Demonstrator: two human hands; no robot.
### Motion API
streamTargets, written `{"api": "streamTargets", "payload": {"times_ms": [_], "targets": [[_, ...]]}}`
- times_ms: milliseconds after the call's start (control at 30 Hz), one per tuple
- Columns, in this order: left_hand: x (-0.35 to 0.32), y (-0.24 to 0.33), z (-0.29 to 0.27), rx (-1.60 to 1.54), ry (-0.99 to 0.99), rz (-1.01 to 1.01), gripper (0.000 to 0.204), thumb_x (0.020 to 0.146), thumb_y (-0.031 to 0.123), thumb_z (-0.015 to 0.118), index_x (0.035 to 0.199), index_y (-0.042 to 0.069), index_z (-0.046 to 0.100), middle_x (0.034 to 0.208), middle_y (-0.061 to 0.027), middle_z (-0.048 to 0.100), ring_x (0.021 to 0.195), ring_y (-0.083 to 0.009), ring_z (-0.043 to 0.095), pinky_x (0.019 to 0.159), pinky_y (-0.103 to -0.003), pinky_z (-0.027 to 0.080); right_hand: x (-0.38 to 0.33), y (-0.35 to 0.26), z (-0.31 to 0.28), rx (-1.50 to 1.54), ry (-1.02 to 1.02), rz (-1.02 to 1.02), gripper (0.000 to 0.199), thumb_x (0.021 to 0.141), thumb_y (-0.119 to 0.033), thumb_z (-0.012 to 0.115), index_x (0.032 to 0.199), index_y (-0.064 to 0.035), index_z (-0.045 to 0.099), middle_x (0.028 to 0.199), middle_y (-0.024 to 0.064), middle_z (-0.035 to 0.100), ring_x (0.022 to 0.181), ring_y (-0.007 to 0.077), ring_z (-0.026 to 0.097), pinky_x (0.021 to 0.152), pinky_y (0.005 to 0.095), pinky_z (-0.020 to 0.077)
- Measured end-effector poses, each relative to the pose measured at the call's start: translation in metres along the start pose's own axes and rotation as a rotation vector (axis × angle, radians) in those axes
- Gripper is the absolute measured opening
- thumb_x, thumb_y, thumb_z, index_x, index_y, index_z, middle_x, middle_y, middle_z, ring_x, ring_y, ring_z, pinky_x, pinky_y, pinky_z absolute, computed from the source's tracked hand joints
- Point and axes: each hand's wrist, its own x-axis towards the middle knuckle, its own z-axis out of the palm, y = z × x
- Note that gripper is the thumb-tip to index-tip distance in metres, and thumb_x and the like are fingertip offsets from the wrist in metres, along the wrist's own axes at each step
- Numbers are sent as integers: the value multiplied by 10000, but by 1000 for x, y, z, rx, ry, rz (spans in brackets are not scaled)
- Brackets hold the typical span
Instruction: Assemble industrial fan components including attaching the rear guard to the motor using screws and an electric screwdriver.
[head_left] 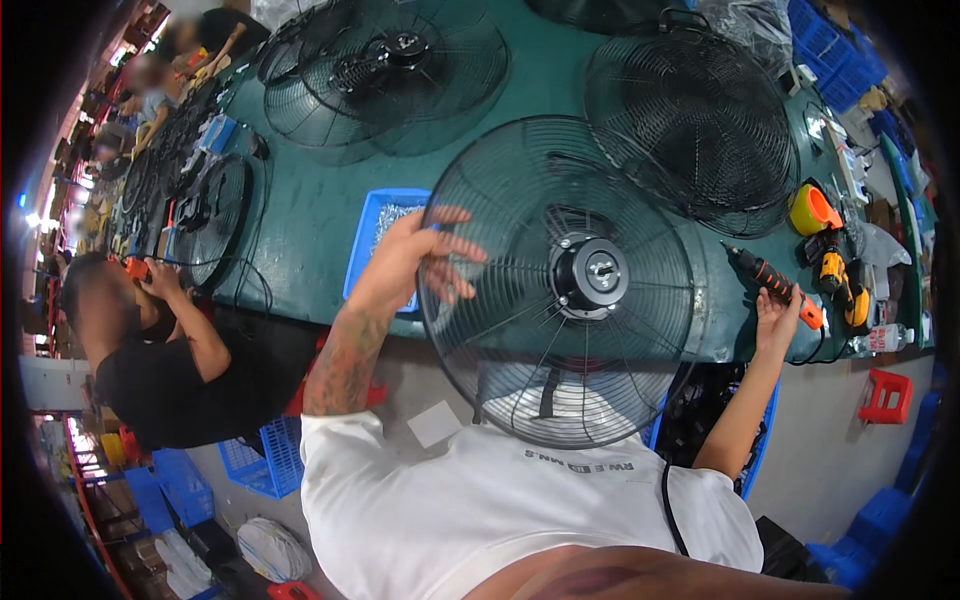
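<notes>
A round black wire fan guard [500, 370] with a motor [590, 277] at its centre is right in front of me, its near part overhanging the table edge. My left hand [425, 258] is at the guard's left rim, fingers spread over the wires. To the right, my right hand [778, 318] has its fingers around the orange and black electric screwdriver [768, 275], whose tip points away toward the far left. A blue tray of small screws [388, 222] sits beside my left hand, partly hidden by it.
More fan guards [690, 120] and fan assemblies [405, 50] lie across the green table [300, 200]. At the right are a yellow cordless drill [832, 268] and an orange tape roll [815, 208]. A co-worker [190, 350] sits at the left. A red stool [885, 396] stands on the floor.
</notes>
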Motion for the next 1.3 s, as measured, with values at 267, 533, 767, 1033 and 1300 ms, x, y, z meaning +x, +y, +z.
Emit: {"api": "streamTargets", "payload": {"times_ms": [267, 533, 767, 1033, 1300], "targets": [[-35, 58, -76, -102, 284, 388, 546, 897, 100, 456, 1397, -112, 394, 1135, -352, 682, 709, -391, 746, 515, -369, 617, -34, -14, 11, -625, -67, 64, 509, 999, -516, 629, 1086, -15, 617, 775, 49, 672, 458, 136, 595, 418, 270, 474], [98, 160, -179, -263, 498, 650, 429, 884, 14, 436, 1293, -102, 379, 1324, -345, 582, 927, -493, 717, 718, -464, 636, -55, 21, 13, -1215, 90, -554, 322, 966, -315, 703, 897, 0, 696, 655, 69, 657, 600, 159, 636, 616, 360, 478], [197, 165, -298, -223, 592, 733, 390, 876, -23, 438, 1258, -79, 382, 1309, -323, 559, 901, -516, 712, 665, -507, 627, -75, 32, 31, -1396, 80, -717, 230, 937, -270, 714, 832, -78, 645, 611, 77, 577, 562, 264, 588, 560, 425, 437], [187, 169, -281, 28, 745, 808, 203, 948, 113, 604, 1048, -51, 537, 964, -192, 683, 691, -263, 688, 579, -376, 610, -73, 31, 31, -1464, 75, -721, 244, 931, -289, 717, 826, -94, 615, 603, 62, 547, 554, 270, 567, 553, 429, 423], [188, 195, -241, 178, 853, 682, 349, 897, 204, 717, 1018, -69, 535, 932, -162, 655, 765, -261, 713, 675, -404, 639, -73, 31, 31, -1491, 70, -695, 231, 926, -319, 716, 869, -113, 627, 605, 49, 555, 575, 267, 593, 567, 425, 436]]}}
